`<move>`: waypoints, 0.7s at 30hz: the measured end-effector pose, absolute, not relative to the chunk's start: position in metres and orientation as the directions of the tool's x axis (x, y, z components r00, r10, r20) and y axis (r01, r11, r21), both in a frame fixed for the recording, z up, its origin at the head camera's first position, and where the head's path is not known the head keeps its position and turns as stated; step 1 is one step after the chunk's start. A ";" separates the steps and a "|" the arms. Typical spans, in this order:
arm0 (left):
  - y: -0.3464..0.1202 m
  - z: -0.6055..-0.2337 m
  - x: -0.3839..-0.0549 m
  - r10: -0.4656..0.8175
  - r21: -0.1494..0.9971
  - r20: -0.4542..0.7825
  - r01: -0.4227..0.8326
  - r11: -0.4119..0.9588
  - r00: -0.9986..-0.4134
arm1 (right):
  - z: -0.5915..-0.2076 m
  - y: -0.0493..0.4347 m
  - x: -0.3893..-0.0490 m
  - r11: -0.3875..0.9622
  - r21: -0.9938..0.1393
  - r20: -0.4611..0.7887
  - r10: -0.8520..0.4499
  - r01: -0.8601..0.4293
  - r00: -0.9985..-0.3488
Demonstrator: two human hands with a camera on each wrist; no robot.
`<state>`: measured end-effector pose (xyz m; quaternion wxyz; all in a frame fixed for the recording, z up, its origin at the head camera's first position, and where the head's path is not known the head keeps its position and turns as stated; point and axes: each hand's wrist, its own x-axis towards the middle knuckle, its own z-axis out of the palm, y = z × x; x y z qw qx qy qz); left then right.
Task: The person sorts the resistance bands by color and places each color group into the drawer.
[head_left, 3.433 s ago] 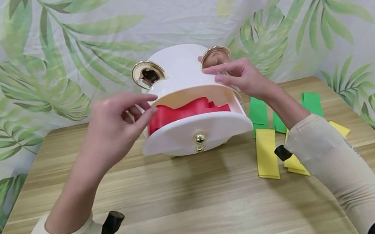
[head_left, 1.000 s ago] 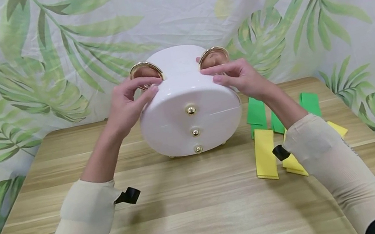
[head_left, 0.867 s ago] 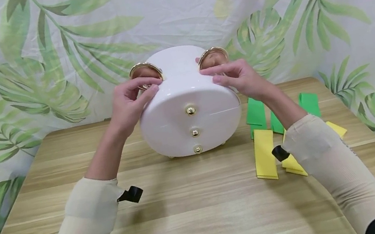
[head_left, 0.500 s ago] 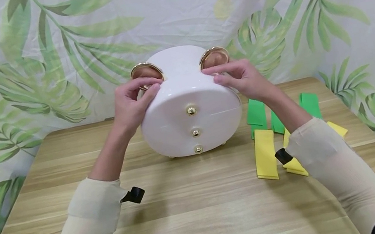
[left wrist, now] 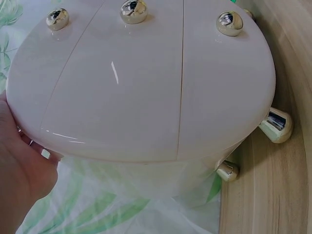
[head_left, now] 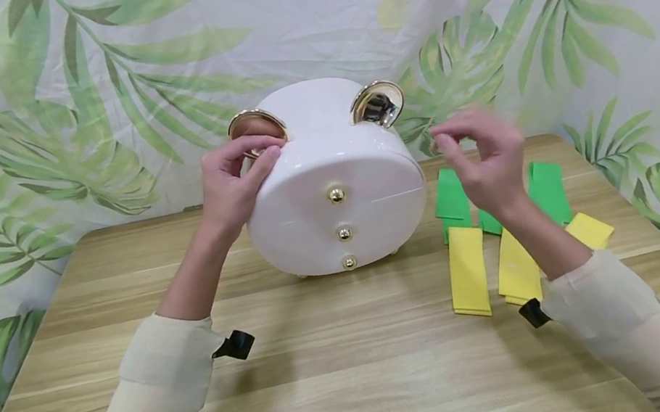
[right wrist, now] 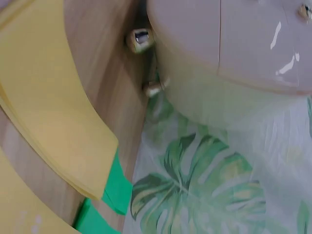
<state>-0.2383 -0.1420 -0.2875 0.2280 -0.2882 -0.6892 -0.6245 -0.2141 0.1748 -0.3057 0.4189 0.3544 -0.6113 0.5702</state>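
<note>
A white oval drawer box (head_left: 308,232) with gold ball knobs (head_left: 344,234) down its front stands upright on the table, its drawers pushed in flush. My left hand (head_left: 229,183) holds the box at its upper left, thumb and index finger on the shell beside the left gold ear (head_left: 255,122). In the left wrist view the fingers behind the box's edge are partly hidden. My right hand (head_left: 490,159) is in the air to the right of the box, apart from it, blurred, fingers loosely bent and nothing seen in them. The right gold ear (head_left: 380,105) is untouched.
Folded yellow cloths (head_left: 467,271) and green cloths (head_left: 548,191) lie on the wooden table (head_left: 334,382) to the right of the box, partly beneath my right forearm. A leaf-patterned curtain (head_left: 149,83) hangs close behind the table.
The top drawer, earlier pulled out with red cloth inside, is now pushed in. My left hand has moved up beside the left ear. My right hand has just left the box, moving right.
</note>
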 end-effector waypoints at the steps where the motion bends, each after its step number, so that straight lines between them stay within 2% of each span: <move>1: -0.142 -0.288 -0.238 0.116 0.727 0.676 0.684 0.053 -0.728 | -0.308 0.172 -0.210 0.091 -0.389 0.921 0.023 -0.917 -0.389; 5: -0.142 -0.287 -0.238 0.122 0.721 0.682 0.691 0.049 -0.721 | -0.318 0.162 -0.196 0.079 -0.379 0.912 -0.138 -0.922 -0.386; 9: -0.143 -0.287 -0.237 0.120 0.728 0.675 0.684 0.049 -0.728 | -0.328 0.150 -0.185 0.032 -0.435 0.838 -0.351 -0.900 -0.417; 12: -0.142 -0.287 -0.238 0.117 0.737 0.666 0.674 0.049 -0.737 | -0.334 0.141 -0.179 0.041 -0.541 0.715 -0.504 -0.840 -0.485; 15: -0.142 -0.288 -0.238 0.113 0.739 0.665 0.672 0.051 -0.739 | -0.339 0.133 -0.176 0.112 -0.652 0.542 -0.623 -0.750 -0.564; 18: -0.142 -0.287 -0.238 0.117 0.731 0.672 0.680 0.051 -0.731 | -0.345 0.125 -0.176 0.163 -0.735 0.396 -0.685 -0.659 -0.611; 21: -0.142 -0.287 -0.237 0.122 0.720 0.684 0.692 0.044 -0.719 | -0.350 0.118 -0.179 0.157 -0.795 0.328 -0.701 -0.586 -0.633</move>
